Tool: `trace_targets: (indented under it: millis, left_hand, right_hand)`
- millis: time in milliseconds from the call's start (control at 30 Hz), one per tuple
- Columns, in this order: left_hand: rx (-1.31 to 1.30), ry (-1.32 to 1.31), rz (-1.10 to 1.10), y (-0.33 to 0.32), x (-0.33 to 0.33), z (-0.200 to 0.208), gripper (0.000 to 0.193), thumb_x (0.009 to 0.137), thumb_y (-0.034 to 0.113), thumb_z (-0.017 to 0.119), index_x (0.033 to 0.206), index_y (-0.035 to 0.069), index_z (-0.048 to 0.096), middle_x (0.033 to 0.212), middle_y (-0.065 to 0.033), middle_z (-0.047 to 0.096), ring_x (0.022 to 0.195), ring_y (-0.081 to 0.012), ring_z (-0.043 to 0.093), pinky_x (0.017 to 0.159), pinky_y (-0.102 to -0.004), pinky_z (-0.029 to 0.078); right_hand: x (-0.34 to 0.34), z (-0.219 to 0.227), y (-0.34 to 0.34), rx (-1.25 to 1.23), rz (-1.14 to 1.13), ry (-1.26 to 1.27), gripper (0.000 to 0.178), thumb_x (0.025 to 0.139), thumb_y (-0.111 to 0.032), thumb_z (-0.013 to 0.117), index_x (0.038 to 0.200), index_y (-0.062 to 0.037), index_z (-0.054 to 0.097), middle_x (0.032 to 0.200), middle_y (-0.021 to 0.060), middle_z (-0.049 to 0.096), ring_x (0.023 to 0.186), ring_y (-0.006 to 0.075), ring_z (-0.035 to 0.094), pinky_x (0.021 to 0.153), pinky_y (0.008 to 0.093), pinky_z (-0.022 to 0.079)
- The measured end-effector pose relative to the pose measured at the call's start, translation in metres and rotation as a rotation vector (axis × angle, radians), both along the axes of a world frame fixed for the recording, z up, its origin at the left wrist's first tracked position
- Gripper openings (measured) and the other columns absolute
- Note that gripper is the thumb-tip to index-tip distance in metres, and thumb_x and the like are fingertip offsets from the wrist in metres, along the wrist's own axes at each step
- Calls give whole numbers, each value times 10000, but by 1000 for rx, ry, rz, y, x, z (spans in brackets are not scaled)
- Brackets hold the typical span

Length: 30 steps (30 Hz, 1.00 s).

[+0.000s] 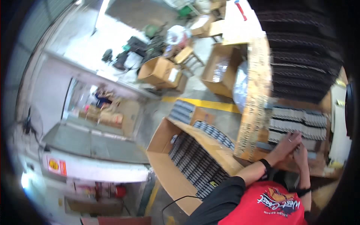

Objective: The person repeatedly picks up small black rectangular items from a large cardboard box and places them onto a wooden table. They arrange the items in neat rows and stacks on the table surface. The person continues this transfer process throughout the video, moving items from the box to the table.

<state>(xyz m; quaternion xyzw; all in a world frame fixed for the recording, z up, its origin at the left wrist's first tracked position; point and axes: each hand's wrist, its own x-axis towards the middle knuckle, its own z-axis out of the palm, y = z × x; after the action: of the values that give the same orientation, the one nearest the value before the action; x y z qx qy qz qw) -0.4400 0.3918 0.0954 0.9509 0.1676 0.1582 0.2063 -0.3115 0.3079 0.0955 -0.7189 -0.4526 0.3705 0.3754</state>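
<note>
Both my hands meet at the near edge of several rows of small pale grey pieces (298,125) on the workbench at the right. My left hand (288,145), with a ring and a dark wristband, has its fingers bent at the front row. Close beside it, my right hand (301,154) has its fingers drawn together. Whatever lies between the fingers is too small and hidden to name. Beyond the pale rows, long dark ridged rows (300,63) cover the far part of the bench.
Left of the bench stands an open cardboard box (159,163) packed with rows of dark pieces (198,161). A printed cardboard strip (255,97) edges the bench. Farther off are another open carton (221,69), a wooden stool (185,56) and a yellow floor line (210,104).
</note>
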Motion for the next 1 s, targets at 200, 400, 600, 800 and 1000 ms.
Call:
trace_targets:
  millis: [200,400,600,800,1000]
  left_hand:
    - [269,27,43,-10,4,-20,797,722,235,593,1368,-55,228,1463,-172,177,1378,-301,95,1112,-442,88]
    - [273,-10,42,-19,-7,-23,759,749,196,576,1394,9,222,1475,-162,154,1376,-304,109,1112,-440,86]
    - [97,-117,-27,-3,25,10,373,816,54,432,1185,11,461,1245,-214,465,1163,-367,434,974,-433,345]
    - [47,-101,120,-20,18,22,592,722,154,645,1238,-24,418,1253,-241,435,1182,-404,402,997,-489,319]
    - [-490,-235,42,-63,129,112,366,860,19,491,1209,-83,452,1123,-202,551,1029,-248,535,928,-342,402]
  right_hand:
    - [15,-52,-13,-43,-18,219,482,665,8,470,1141,85,475,995,205,607,924,310,583,834,361,434]
    - [17,-72,-18,-39,-6,198,504,668,50,448,1170,89,456,1038,229,586,978,341,560,859,385,430]
    - [46,83,-79,15,190,-369,415,745,-74,567,1147,21,533,1020,214,605,948,374,575,824,399,456]
    - [165,165,-241,79,-161,-476,310,734,-2,503,1040,-14,548,949,182,592,915,350,566,772,394,455]
    - [252,192,-438,-181,-1007,-657,171,747,-117,523,798,14,621,747,204,612,781,366,597,716,435,468]
